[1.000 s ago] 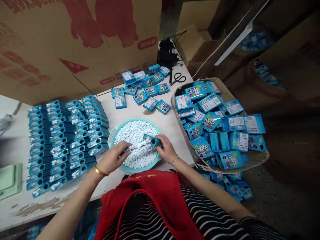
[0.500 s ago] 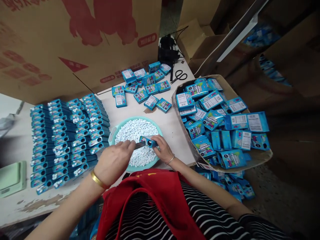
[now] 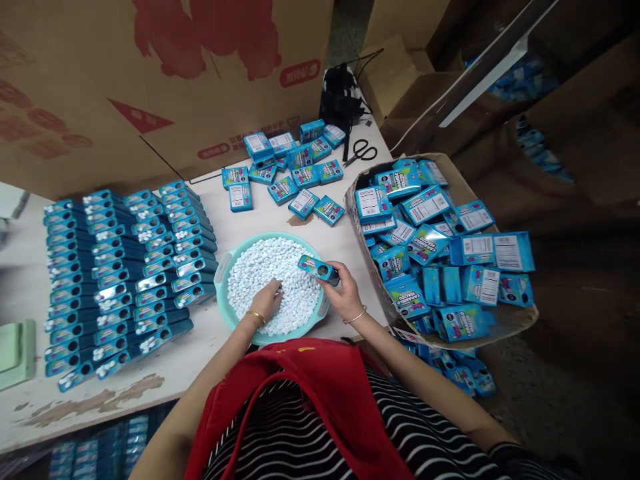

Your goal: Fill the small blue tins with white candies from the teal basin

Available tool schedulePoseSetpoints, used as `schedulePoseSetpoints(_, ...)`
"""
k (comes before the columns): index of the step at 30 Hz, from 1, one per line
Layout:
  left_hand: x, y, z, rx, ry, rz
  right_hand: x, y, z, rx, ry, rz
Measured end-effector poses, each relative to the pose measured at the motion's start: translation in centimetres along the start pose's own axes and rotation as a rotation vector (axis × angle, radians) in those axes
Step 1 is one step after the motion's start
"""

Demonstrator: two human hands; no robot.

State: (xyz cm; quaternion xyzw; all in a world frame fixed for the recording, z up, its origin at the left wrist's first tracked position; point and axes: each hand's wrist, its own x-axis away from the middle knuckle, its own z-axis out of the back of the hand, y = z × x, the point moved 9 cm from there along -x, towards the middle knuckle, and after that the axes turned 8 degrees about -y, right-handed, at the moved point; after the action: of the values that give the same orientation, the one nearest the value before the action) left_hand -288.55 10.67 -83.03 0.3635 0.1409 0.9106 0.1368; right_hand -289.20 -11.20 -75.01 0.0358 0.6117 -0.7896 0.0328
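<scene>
My right hand (image 3: 344, 293) grips a small blue candy box (image 3: 313, 267) by its lower end, over the right side of a basin. A dark round hole shows in the box's narrow face. The mint-green basin (image 3: 221, 303) is full of small white candies (image 3: 265, 263). Down among those candies is my left hand (image 3: 267, 301), its fingers curled and their tips hidden. What it holds, if anything, cannot be made out.
Rows of upright blue boxes (image 3: 120, 273), several with white candies at their holes, stand left. A carton (image 3: 353, 200) heaped with blue boxes sits right. Loose boxes (image 3: 305, 175) and black scissors (image 3: 361, 152) lie behind the basin. A green scale (image 3: 17, 353) is far left.
My left hand, which held a dark, narrow tool against the box's hole, has gone down into the candies. The tool no longer shows. My right hand has moved slightly right with the box.
</scene>
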Motion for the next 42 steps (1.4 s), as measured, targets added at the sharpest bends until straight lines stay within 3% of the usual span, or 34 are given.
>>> schedulePoseSetpoints(2, 0.3, 0.3, 0.3, 0.055, 0.012, -0.035, 0.2, 0.6, 0.3, -0.011, 0.027, -0.044)
schedulePoseSetpoints(5, 2.4, 0.1, 2.2, 0.111, 0.017, -0.097, 0.5, 1.0, 0.5, -0.017, 0.044, -0.069)
schedulePoseSetpoints(10, 7.4, 2.1, 8.4, 0.188, 0.097, -0.252, 0.5, 0.1, -0.1, 0.039, -0.006, 0.019)
schedulePoseSetpoints(14, 9.7, 5.6, 12.1, 0.031, 0.071, -0.292, 0.5, -1.7, -1.7, 0.107, -0.090, 0.171)
schedulePoseSetpoints(19, 10.1, 9.7, 13.5, -0.350, -0.059, -0.177, 0.8, -3.2, -3.7, 0.140, -0.159, 0.281)
schedulePoseSetpoints(22, 10.4, 11.9, 13.9, -0.567, -0.077, -0.072, 0.9, -3.4, -4.3, 0.146, -0.166, 0.291)
schedulePoseSetpoints(27, 11.5, 15.0, 14.3, -0.714, -0.081, -0.057, 1.0, -3.1, -4.5, 0.130, -0.165, 0.287)
schedulePoseSetpoints(30, 11.7, 13.5, 15.0, -0.678, -0.028, -0.074, 1.1, -2.8, -4.0, 0.108, -0.146, 0.287)
schedulePoseSetpoints(32, 11.4, 10.1, 15.2, -0.584, 0.029, -0.042, 1.0, -2.5, -3.5, 0.089, -0.134, 0.278)
schedulePoseSetpoints(34, 10.4, 5.2, 14.1, -0.475, 0.026, 0.023, 0.9, -2.0, -3.0, 0.066, -0.121, 0.256)
schedulePoseSetpoints(36, 8.9, 0.4, 11.3, -0.395, -0.046, 0.109, 0.7, -1.4, -2.4, 0.045, -0.108, 0.224)
schedulePoseSetpoints(38, 6.9, -2.2, 7.9, -0.271, -0.089, 0.125, 0.5, -1.0, -1.9, 0.034, -0.100, 0.193)
schedulePoseSetpoints(40, 4.6, -2.5, 4.7, -0.178, -0.088, 0.098, 0.3, -0.8, -1.5, 0.033, -0.094, 0.166)
schedulePoseSetpoints(42, 2.4, -1.3, 2.1, -0.107, -0.063, 0.057, 0.1, -0.7, -1.2, 0.031, -0.082, 0.144)
